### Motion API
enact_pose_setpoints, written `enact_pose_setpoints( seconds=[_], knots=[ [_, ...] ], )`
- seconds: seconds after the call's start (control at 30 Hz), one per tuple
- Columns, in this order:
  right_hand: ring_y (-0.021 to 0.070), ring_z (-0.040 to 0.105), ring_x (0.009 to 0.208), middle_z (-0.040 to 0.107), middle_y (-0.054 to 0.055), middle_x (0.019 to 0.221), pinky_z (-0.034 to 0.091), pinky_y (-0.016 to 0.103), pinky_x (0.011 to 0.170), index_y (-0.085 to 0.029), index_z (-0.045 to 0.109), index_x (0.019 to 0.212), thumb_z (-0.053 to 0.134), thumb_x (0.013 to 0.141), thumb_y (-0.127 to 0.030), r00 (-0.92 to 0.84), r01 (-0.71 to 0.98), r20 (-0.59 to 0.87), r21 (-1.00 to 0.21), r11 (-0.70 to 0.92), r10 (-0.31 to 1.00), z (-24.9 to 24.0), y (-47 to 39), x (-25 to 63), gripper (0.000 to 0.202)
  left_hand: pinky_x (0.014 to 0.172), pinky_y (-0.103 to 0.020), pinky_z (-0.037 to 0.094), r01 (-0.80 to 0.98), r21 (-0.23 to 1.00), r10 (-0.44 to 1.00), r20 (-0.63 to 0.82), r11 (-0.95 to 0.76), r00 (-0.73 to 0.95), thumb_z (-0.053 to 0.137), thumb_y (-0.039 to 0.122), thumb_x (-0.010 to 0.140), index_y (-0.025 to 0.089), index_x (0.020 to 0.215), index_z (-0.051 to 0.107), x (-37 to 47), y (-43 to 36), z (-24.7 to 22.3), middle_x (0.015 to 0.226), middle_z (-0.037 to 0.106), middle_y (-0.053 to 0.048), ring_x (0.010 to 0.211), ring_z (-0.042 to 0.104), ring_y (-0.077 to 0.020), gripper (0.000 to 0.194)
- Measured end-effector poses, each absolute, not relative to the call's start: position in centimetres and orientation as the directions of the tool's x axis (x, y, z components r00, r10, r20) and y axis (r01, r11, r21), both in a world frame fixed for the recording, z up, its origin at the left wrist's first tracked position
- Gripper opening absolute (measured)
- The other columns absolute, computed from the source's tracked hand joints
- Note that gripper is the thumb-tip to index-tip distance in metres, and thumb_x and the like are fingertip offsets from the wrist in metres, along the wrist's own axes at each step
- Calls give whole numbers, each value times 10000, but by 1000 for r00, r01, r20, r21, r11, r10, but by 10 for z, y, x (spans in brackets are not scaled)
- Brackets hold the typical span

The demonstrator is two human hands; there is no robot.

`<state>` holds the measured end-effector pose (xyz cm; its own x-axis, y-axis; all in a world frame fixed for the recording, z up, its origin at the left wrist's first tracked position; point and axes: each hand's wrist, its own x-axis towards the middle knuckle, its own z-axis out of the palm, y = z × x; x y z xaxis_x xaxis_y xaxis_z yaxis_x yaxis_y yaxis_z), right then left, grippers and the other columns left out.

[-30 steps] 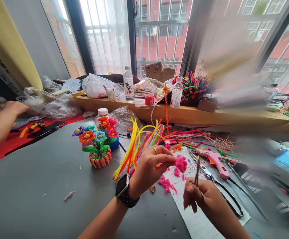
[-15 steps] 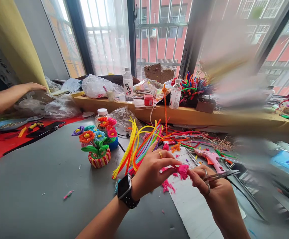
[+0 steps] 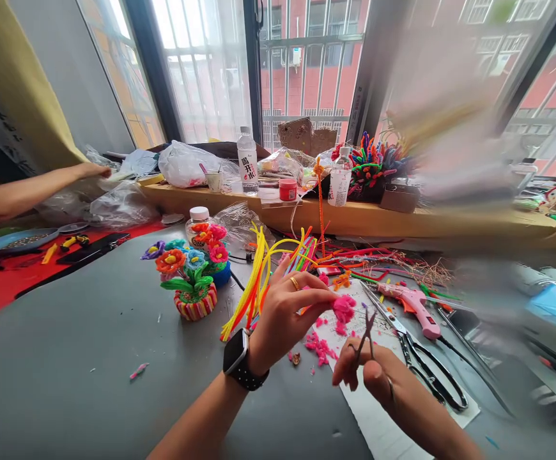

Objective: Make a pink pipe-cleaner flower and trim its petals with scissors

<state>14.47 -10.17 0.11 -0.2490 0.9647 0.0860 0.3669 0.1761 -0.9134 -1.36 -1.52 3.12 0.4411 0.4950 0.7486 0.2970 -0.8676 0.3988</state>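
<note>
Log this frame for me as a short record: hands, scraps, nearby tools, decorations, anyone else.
left hand: pinches a pink fuzzy piece
right hand: holds small scissors, blades slightly apart
scraps: pink scraps near the edge of the white paper
nearby tools: large scissors, pink glue gun
decorations: fuzzy flowers in a striped pot
anyone else: another person's arm, far left

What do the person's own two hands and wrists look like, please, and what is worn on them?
The left hand has a gold-coloured ring on one finger. On its wrist is a dark-faced, squarish watch with a black, light-dotted strap. The right hand has no watch. No sleeves show.
</note>
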Motion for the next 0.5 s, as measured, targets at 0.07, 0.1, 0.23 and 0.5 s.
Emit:
enact_pose_setpoints(
  seconds=[0.07, 0.1, 0.23, 0.5],
  knots=[
    [148, 479, 619, 550, 32, 667, 374, 255, 575, -158, 616, 692, 216, 679, -742, -319, 352, 41, -922, 158, 947, 1, -103, 143, 709, 994, -419, 241, 298, 399, 497, 737, -867, 458, 582, 203, 747, 231, 775, 660, -14, -16, 31, 767, 653, 10, 718, 586, -110, 87],
    [143, 476, 615, 551, 30, 668, 374, 252, 581, -155, 614, 695, 223, 679, -739, -344, 338, 23, -930, 147, 939, 1, -104, 143, 703, 990, -413, 253, 297, 399, 496, 733, -868, 465, 580, 203, 748, 233, 780, 660, -14, -16, 31, 769, 653, 9, 719, 585, -110, 91],
    [125, 463, 591, 555, 24, 662, 370, 235, 573, -147, 605, 681, 252, 674, -734, -400, 275, 0, -954, 120, 917, 2, -106, 143, 685, 967, -393, 300, 289, 388, 484, 734, -875, 477, 567, 220, 759, 242, 781, 660, -13, -16, 29, 773, 652, 10, 719, 582, -109, 98],
    [110, 444, 556, 545, 23, 617, 349, 217, 533, -131, 619, 615, 288, 678, -719, -399, 249, -39, -966, 68, 916, 6, -106, 139, 678, 988, -385, 266, 302, 371, 477, 721, -878, 503, 563, 217, 763, 251, 808, 664, -13, -15, 28, 765, 645, 19, 727, 576, -98, 115]
  ],
)
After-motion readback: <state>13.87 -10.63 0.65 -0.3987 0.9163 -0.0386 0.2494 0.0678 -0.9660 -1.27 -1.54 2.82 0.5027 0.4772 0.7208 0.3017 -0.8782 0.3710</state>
